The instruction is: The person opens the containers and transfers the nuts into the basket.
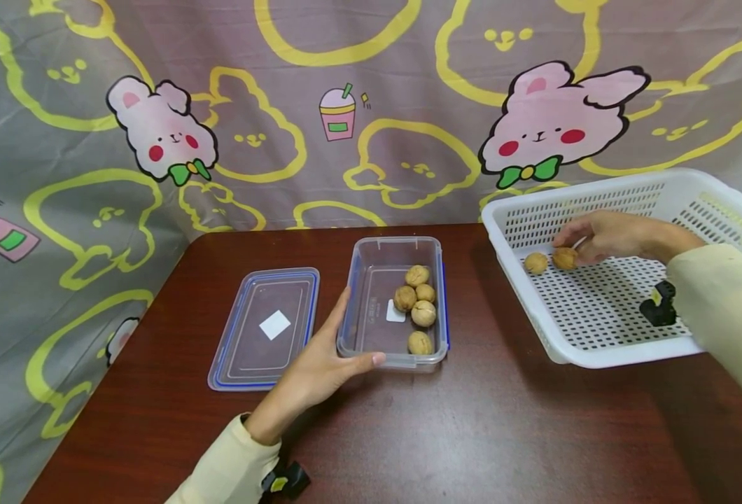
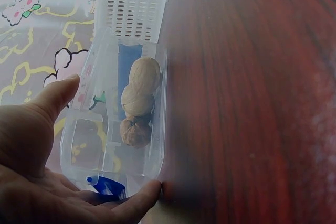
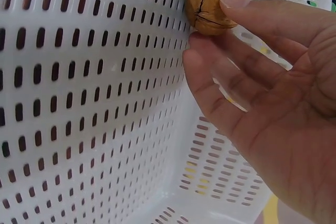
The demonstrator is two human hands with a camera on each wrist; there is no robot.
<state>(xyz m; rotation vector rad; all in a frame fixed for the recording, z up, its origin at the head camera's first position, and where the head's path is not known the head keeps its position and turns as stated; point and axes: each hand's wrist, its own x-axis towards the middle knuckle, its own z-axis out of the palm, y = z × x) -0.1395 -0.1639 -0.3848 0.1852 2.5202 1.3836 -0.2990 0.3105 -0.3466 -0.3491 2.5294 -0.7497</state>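
Observation:
In the head view, my left hand (image 1: 317, 371) holds the near left corner of a clear plastic container (image 1: 365, 343), thumb on the near rim and fingers along the left side. Several walnuts (image 1: 423, 313) lie along the container's right half. A blue latch (image 2: 107, 186) shows beside my left fingers in the left wrist view. Inside a white slotted basket (image 1: 560, 353), my right hand (image 1: 617, 236) pinches a walnut (image 3: 212, 3) with a dark crack in its shell, between thumb and fingertips. Another walnut (image 1: 536, 263) sits just left of it on the basket floor.
A clear lid (image 1: 245, 350) with a blue seal and a white label lies flat left of the container. Dark red-brown tabletop (image 1: 472, 434) stretches in front of the container and basket. A patterned curtain (image 1: 396, 84) hangs behind the table.

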